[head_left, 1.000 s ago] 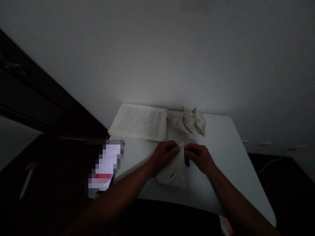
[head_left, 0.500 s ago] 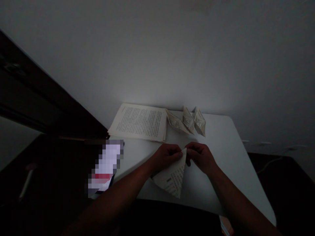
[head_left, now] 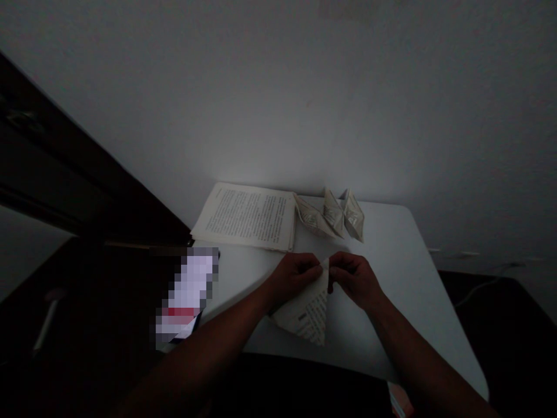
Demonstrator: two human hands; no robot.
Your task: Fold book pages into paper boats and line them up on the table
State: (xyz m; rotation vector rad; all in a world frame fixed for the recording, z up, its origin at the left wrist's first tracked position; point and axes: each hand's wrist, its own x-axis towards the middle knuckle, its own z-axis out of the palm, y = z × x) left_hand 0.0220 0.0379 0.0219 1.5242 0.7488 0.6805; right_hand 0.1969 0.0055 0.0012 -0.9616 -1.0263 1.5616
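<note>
A folded sheet of printed paper, roughly triangular, is held above the near part of the white table. My left hand is closed on its upper left side, thumb lying on top near the tip. At the right edge by the same tip, my right hand pinches the paper between thumb and curled fingers. Part of the sheet is hidden behind my left hand. Beyond my hands stand three folded paper boats in a row, made of printed paper.
Left of the boats lies a stack of printed pages against the wall. A phone with a blurred screen rests at the table's left edge, close to my left forearm. A cable runs at the far right.
The paper has turned slightly, its lower point moving a little right and up. My right hand has shifted slightly along the paper's edge. The boats, pages and phone stay put.
</note>
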